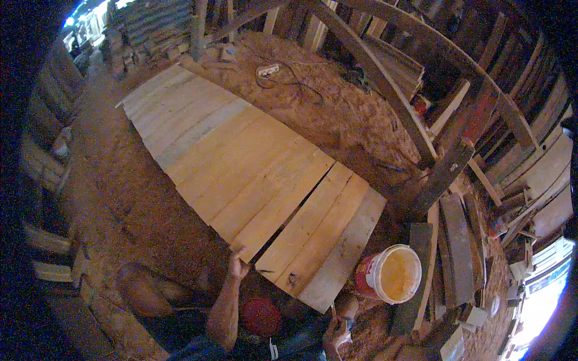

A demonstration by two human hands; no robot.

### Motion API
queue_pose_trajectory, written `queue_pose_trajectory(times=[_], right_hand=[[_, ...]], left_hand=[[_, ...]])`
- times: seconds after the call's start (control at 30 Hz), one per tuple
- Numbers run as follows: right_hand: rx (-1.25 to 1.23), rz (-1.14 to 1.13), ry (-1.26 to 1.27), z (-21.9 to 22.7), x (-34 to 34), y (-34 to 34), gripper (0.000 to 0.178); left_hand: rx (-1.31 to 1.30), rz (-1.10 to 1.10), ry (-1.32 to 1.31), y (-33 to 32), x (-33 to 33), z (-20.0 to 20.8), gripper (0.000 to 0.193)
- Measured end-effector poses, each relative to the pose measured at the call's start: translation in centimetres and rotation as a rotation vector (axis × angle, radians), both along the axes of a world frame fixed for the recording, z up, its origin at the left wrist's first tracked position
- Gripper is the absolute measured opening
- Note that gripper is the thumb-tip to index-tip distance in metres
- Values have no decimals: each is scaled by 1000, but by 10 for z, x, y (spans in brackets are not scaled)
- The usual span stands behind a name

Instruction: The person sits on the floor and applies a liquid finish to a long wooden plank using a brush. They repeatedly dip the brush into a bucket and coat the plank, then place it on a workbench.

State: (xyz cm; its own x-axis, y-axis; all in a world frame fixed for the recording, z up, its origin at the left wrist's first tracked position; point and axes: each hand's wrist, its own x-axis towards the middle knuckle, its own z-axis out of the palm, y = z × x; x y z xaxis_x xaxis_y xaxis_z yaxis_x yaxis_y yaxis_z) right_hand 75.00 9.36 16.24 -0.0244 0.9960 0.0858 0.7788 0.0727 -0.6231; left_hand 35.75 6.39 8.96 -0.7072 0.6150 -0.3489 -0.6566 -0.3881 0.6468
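Note:
A long panel of wooden planks laid side by side [241,156] stretches from near my knees to the far left. Its planks are mostly tan, with greyer ones at both ends, and a dark gap separates two planks toward the near end. My left hand [239,263] grips the panel's near edge just left of that gap. Below the panel's near right corner, my right hand [337,332] is closed around something slim, partly hidden and too dim to name. Right of the panel stands a white-rimmed red bucket [398,275], with a yellowish inside.
A round red object [261,316] sits between my arms. Dark boards [456,249] lie stacked at the right, beside a slanted timber frame [385,78]. On the reddish earth floor [108,180], a white power strip [268,71] with a cord lies beyond the panel.

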Motion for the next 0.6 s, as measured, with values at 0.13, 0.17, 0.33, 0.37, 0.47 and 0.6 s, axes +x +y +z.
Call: queue_pose_trajectory(times=[0.13,0.17,0.33,0.37,0.47,0.6], right_hand=[[49,20,-7,1,-1,2,39],[37,19,-2,0,-2,3,38],[106,54,155,4,-7,5,32],[83,57,145,7,-8,4,30],[10,54,104,14,-11,5,27],[-17,26,107,15,-11,6,28]], left_hand=[[-105,33,181,1,5,8,30],[-171,41,116,1,6,7,30],[-48,31,45,0,1,-11,31],[-123,28,7,0,-2,-16,31],[23,2,-257,1,-11,-32,32],[53,2,-207,1,-15,-41,34]])
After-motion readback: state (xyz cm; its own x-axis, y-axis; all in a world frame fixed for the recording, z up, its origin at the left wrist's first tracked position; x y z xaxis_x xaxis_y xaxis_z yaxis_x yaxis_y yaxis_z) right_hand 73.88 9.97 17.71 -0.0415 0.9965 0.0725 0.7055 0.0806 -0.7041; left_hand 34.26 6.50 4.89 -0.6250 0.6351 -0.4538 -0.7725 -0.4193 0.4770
